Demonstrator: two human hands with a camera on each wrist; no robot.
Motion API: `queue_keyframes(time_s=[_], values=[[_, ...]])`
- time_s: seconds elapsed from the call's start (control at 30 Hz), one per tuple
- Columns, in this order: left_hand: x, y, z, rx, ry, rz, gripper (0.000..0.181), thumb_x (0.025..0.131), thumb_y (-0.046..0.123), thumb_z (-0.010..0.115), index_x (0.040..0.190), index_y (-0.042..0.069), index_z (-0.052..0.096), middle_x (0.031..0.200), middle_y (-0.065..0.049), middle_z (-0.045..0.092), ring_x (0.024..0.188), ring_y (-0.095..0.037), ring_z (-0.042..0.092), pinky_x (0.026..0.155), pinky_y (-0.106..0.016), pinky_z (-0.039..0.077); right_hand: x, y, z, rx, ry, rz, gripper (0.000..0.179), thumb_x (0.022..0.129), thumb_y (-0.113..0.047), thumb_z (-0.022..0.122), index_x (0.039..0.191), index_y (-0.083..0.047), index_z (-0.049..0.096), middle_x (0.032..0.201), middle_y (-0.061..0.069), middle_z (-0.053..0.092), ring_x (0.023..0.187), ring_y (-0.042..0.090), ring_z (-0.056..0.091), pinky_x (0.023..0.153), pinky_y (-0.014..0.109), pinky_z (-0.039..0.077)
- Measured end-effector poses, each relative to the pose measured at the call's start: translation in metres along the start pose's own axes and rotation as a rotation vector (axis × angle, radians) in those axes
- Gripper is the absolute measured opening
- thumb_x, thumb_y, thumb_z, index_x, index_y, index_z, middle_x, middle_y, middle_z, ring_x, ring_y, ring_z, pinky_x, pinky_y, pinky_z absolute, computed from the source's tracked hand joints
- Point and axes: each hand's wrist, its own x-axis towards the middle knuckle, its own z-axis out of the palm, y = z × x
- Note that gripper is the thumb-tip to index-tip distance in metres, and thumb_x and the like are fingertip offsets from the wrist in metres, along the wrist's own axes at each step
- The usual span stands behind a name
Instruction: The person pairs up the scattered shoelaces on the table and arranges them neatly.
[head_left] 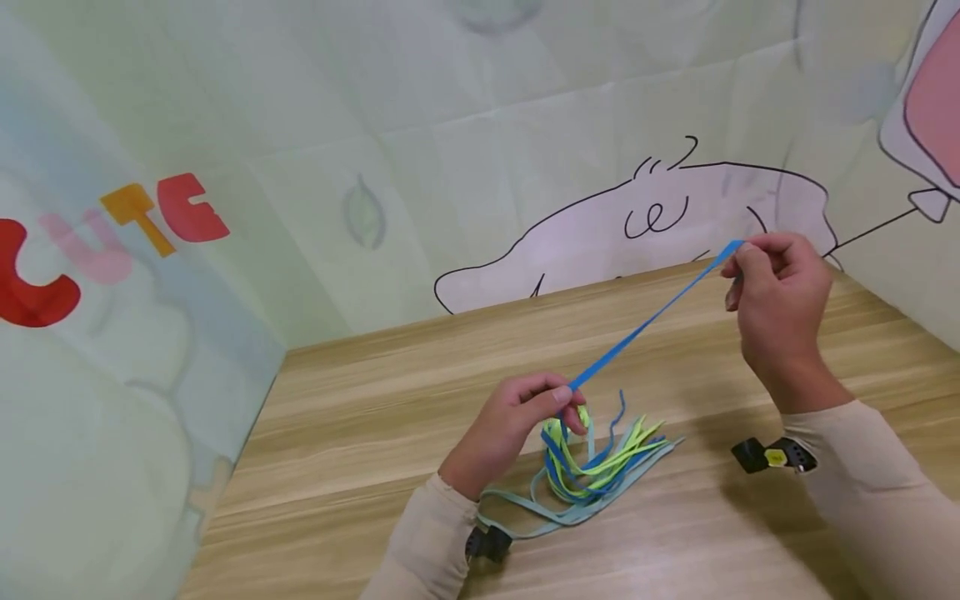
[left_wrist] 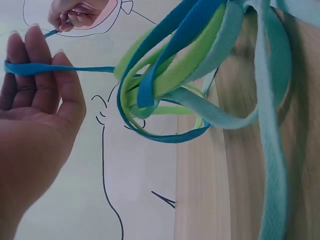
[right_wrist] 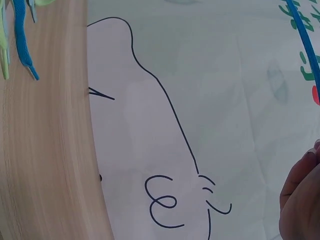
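A flat blue shoelace is drawn taut, slanting up to the right between my two hands above the table. My left hand pinches it between thumb and fingers. In the left wrist view, the lace crosses the fingers of the left hand and leads toward the bundle. Higher and to the right, my right hand pinches the lace between thumb and forefinger. Under the left hand lies a tangled bundle of blue, lime-green and pale teal shoelaces. Only part of the right hand enters the right wrist view.
The bundle rests on a wood-grain table. Behind and at the sides hangs a printed cloth backdrop with cartoon drawings and coloured letters. A black strap device sits on the right wrist, another on the left.
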Motion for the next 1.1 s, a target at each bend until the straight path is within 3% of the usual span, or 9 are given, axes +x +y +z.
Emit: queue_keyframes(time_s=[0.13, 0.3, 0.43, 0.6, 0.77, 1.1], values=[[0.0, 0.001, -0.001, -0.091, 0.04, 0.062, 0.037, 0.104, 0.024, 0.052, 0.105, -0.012, 0.061, 0.083, -0.003, 0.067, 0.083, -0.019, 0.067, 0.098, -0.042, 0.048, 0.001, 0.003, -0.001, 0.006, 0.016, 0.001, 0.008, 0.096, 0.003, 0.057, 0.09, 0.0, 0.061, 0.071, 0.013, 0.061, 0.045, 0.018, 0.044, 0.043, 0.019, 0.04], [0.0, 0.001, -0.005, -0.245, 0.088, 0.137, 0.023, 0.102, 0.015, 0.05, 0.092, -0.001, 0.062, 0.076, 0.0, 0.063, 0.076, -0.016, 0.066, 0.091, -0.036, 0.051, 0.005, 0.006, -0.001, 0.043, 0.05, 0.04, 0.01, 0.093, 0.006, 0.056, 0.086, 0.0, 0.061, 0.066, 0.011, 0.06, 0.041, 0.016, 0.044, 0.04, 0.02, 0.04], [0.0, 0.0, -0.01, -0.296, 0.142, 0.136, 0.021, 0.101, 0.014, 0.049, 0.088, 0.009, 0.064, 0.073, 0.001, 0.061, 0.075, -0.015, 0.064, 0.087, -0.033, 0.052, 0.006, 0.011, -0.004, 0.059, 0.075, 0.082, 0.01, 0.091, 0.007, 0.058, 0.086, 0.0, 0.061, 0.064, 0.01, 0.061, 0.039, 0.015, 0.045, 0.039, 0.021, 0.04], [0.0, -0.001, -0.018, -0.355, 0.205, 0.12, 0.025, 0.102, 0.015, 0.048, 0.082, 0.01, 0.063, 0.073, 0.0, 0.059, 0.073, -0.016, 0.063, 0.086, -0.033, 0.052, 0.007, 0.016, -0.007, 0.036, 0.062, 0.092, 0.008, 0.092, 0.005, 0.061, 0.087, 0.0, 0.063, 0.066, 0.009, 0.062, 0.041, 0.015, 0.046, 0.04, 0.02, 0.041], [0.001, -0.003, -0.022, -0.426, 0.24, 0.156, 0.028, 0.102, 0.012, 0.044, 0.081, 0.013, 0.063, 0.071, 0.002, 0.059, 0.069, -0.014, 0.062, 0.082, -0.031, 0.051, 0.007, 0.022, -0.011, -0.024, 0.032, 0.115, 0.006, 0.094, 0.001, 0.061, 0.089, -0.002, 0.063, 0.07, 0.009, 0.062, 0.045, 0.014, 0.047, 0.043, 0.018, 0.043], [0.001, -0.011, -0.032, -0.48, 0.296, 0.191, 0.029, 0.103, 0.013, 0.043, 0.083, 0.012, 0.065, 0.068, 0.002, 0.058, 0.067, -0.014, 0.06, 0.081, -0.032, 0.049, 0.008, 0.037, -0.02, -0.044, 0.058, 0.237, 0.006, 0.094, -0.001, 0.063, 0.089, -0.003, 0.062, 0.066, 0.004, 0.062, 0.044, 0.011, 0.048, 0.043, 0.019, 0.044]])
